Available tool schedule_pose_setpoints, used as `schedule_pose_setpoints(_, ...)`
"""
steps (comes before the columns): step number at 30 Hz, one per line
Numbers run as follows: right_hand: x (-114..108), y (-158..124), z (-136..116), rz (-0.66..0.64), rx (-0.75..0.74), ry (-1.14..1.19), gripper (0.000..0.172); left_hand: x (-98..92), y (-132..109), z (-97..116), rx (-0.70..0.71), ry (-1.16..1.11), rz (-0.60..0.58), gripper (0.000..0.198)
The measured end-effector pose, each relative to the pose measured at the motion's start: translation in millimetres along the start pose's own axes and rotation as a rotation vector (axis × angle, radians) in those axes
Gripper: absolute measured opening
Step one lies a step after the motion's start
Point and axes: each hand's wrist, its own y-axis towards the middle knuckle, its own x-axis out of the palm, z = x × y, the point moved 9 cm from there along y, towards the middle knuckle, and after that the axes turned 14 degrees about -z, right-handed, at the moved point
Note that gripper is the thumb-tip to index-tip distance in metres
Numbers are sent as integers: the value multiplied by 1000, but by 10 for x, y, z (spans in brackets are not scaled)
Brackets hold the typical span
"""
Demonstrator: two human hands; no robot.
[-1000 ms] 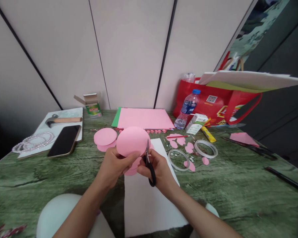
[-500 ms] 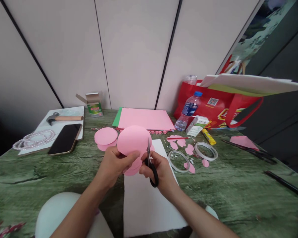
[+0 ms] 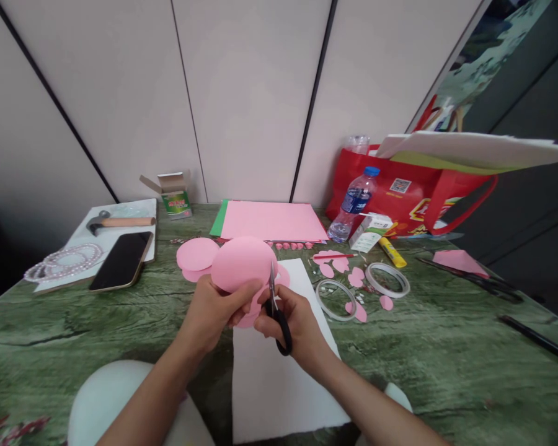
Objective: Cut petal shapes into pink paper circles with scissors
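Left grip [image 3: 217, 308] pinched disc [image 3: 242, 265], right grip [image 3: 298, 319] clasped scissors [image 3: 285, 333] at its edge; no slit showed, cutting looked unfinished; cut discs [image 3: 197, 253] lay left of grips, pink scraps [image 3: 356, 277] right

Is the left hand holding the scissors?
No, the right hand holds the scissors, while the left hand grips a pink paper disc.
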Motion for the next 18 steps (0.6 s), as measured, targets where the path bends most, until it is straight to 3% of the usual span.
schedule_pose_setpoints(7,-27,6,-77,-3,-56,-63,32,-3,-4,-52,-59,-28,18,20)
schedule_pose_setpoints(18,-44,18,2,-14,-32,-6,35,0,-2,-20,-37,-21,13,21)
